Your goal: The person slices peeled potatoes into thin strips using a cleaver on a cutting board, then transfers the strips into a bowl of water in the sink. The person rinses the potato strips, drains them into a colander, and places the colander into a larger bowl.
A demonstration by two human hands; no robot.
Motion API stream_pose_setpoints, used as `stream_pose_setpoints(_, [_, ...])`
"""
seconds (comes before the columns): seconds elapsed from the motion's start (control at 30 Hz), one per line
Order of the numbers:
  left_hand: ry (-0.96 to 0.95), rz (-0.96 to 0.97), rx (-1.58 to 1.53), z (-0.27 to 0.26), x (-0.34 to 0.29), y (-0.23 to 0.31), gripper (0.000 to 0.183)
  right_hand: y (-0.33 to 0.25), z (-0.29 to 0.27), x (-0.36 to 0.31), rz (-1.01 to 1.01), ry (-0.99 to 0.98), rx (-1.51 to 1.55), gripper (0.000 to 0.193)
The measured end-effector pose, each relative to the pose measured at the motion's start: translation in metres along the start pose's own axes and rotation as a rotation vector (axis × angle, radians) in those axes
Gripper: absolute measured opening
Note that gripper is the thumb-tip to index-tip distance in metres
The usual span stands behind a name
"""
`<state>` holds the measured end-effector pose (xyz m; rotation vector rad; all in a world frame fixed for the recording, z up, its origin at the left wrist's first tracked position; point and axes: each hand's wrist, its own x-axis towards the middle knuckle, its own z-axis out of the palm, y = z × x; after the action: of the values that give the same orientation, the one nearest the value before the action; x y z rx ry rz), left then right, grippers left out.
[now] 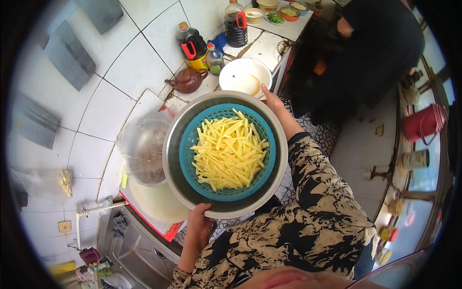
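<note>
My left hand point(198, 225) grips the near rim of a wide metal basin point(175, 178), its thumb over the edge and its other fingers mostly hidden. In the basin rests a blue-green plastic colander point(186, 161), filled with pale yellow potato strips point(228, 154). My right hand point(274, 101) is beyond the basin's far right side, closed on the rim of a white bowl point(240, 72). A little brownish residue shows inside the bowl. I cannot tell whether the bowl rests on the counter.
A person in black point(370, 58) stands at the right, near the dark stove area. Left of the bowl are a brown teapot point(187, 80) and bottles of dark liquid point(190, 41). A bag-covered container point(147, 149), round board point(159, 200) and metal sink point(139, 250) lie left of the basin.
</note>
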<state>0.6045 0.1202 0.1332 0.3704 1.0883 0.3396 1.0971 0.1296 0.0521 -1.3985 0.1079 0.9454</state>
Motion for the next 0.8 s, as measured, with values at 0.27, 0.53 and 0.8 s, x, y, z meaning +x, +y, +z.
stream_pose_setpoints(0.27, [0.114, 0.055, 0.051, 0.062, 0.038, 0.01, 0.007, 0.001, -0.036, 0.061, -0.238, 0.234, -0.427, 0.039])
stream_pose_setpoints(0.53, [0.017, 0.045, 0.103, 0.101, 0.088, 0.001, 0.009, -0.041, -0.169, -0.008, -0.191, 0.416, 0.013, 0.041])
stream_pose_setpoints(0.8, [0.043, 0.05, 0.047, 0.126, 0.149, -0.009, 0.011, -0.03, -0.226, -0.086, -0.216, 0.498, 0.067, 0.054])
